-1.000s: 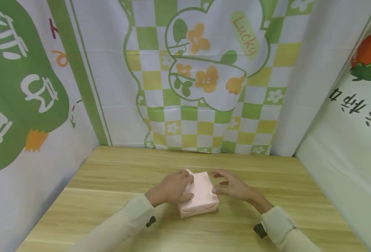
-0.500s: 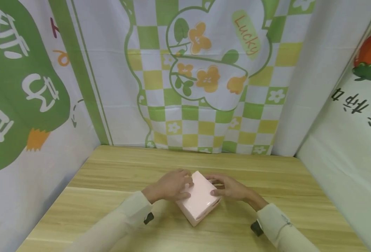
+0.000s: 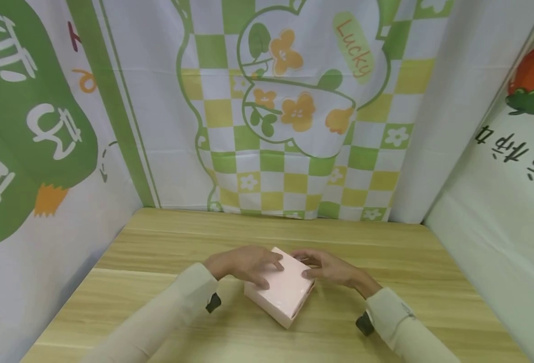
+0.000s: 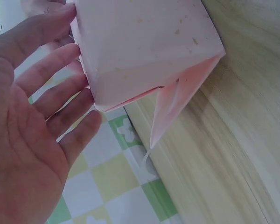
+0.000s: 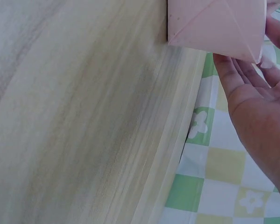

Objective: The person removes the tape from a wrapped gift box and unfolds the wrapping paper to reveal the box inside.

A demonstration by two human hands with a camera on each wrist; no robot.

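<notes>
A pink paper box (image 3: 282,292) sits on the wooden table, turned at an angle with one corner toward me. My left hand (image 3: 250,264) lies over its left side, thumb and fingertips on the top. In the left wrist view that hand's fingers are spread loosely along the box's edge, and a pink flap (image 4: 179,98) sticks out with a thin pale strip (image 4: 145,157) at its tip. My right hand (image 3: 332,269) grips the far right side, thumb on top and fingers behind. The right wrist view shows a creased side of the box (image 5: 214,23) against those fingers.
The wooden table (image 3: 167,312) runs back to a hanging green, yellow and white checked cloth (image 3: 271,181). Printed white cloths hang at the left and right. Dark wrist devices show below both cuffs, such as the left device (image 3: 213,302).
The box has turned on the table from nearly square to a slant, one corner swinging toward me. My right hand has moved in from beside it and now holds its far right side.
</notes>
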